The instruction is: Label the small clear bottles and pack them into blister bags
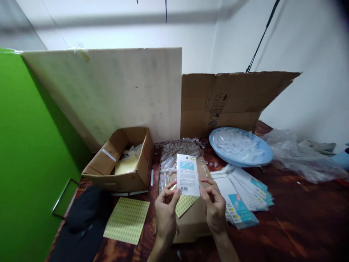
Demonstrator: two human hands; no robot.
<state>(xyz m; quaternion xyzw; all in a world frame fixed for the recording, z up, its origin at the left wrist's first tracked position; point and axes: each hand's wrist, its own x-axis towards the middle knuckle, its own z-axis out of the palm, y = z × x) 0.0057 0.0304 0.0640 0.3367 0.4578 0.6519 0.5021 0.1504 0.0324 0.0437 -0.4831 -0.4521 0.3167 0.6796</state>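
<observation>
A white printed packaging card [188, 178] with blue pictures and a barcode is held up by its two lower corners. My left hand [167, 211] pinches the lower left corner, and my right hand [214, 203] grips the lower right one. Behind and below the card, part of a yellow sticker sheet [185, 204] lies on a cardboard piece [193, 222]. Many small clear plastic pieces [180, 148] are heaped at the far end of that cardboard. To the right of my right hand, several more printed cards [240, 196] are fanned out on the table.
An open cardboard box [120, 178] holds yellow sheets and pale pieces. Another yellow sticker sheet [127, 220] lies before it, beside a black cloth item [84, 222]. A blue basin [268, 154] of clear plastic pieces and a crumpled plastic bag [302, 160] stand right. Cardboard panels [229, 102] rise behind.
</observation>
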